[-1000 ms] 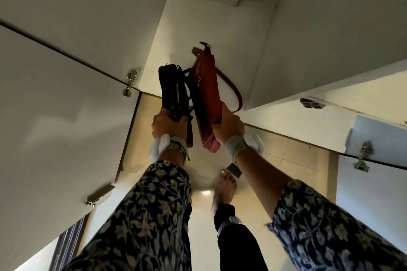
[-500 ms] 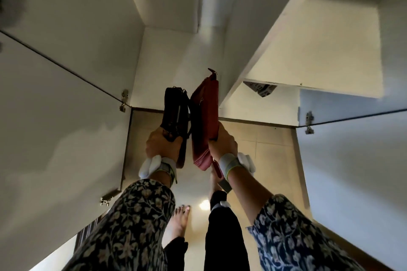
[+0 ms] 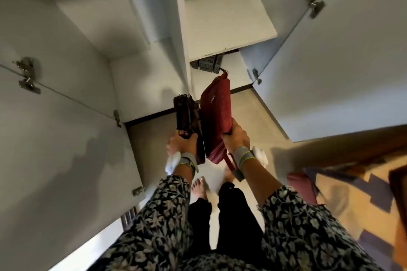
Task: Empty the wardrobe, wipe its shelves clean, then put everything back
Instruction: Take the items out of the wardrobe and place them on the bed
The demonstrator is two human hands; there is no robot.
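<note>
Bags upright before open wardrobe (image 3: 154, 6), above floor (image 3: 248, 112). L hand (image 3: 181, 142) fingers curl round dark bag (image 3: 187, 112); R hand (image 3: 236, 136) fingers clamp red pouch (image 3: 215, 114). Prob. light, soft-sided; grip low w/ whole hand.

Patterned cloth (image 3: 356, 193), beige floor tiles (image 3: 248, 112)
</note>
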